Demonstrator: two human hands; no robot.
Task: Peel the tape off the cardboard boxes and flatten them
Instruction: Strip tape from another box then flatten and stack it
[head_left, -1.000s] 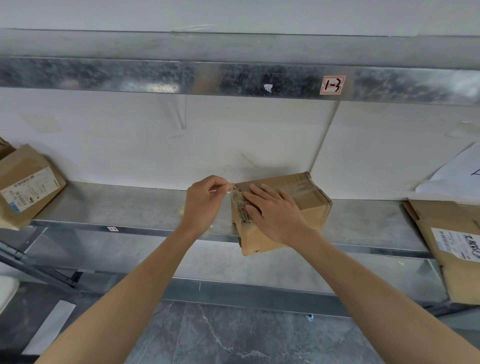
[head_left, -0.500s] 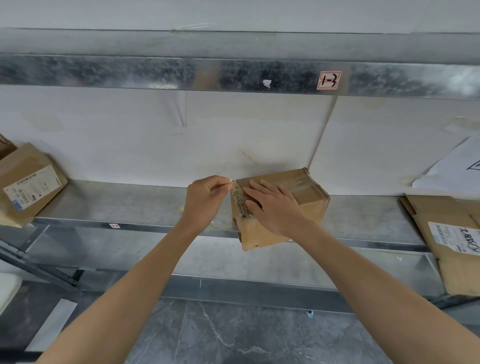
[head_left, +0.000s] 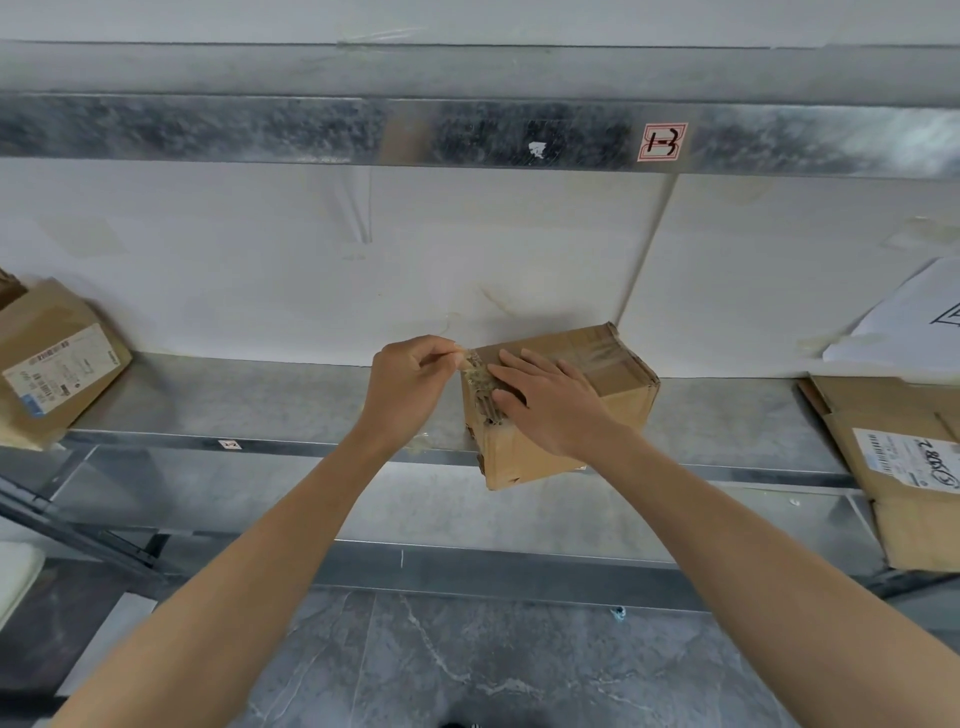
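Tape (head_left: 470, 364) runs from the pinched fingertips of the left hand (head_left: 410, 379) to the box's top edge, just to the right of that hand. The cardboard box (head_left: 597, 410) stands on the metal shelf (head_left: 260, 410), under the right hand (head_left: 550, 402), which lies flat and spread on it, clamping nothing. The strip's long axis goes across the box top, so the pull probably should go leftward, away from the right hand.
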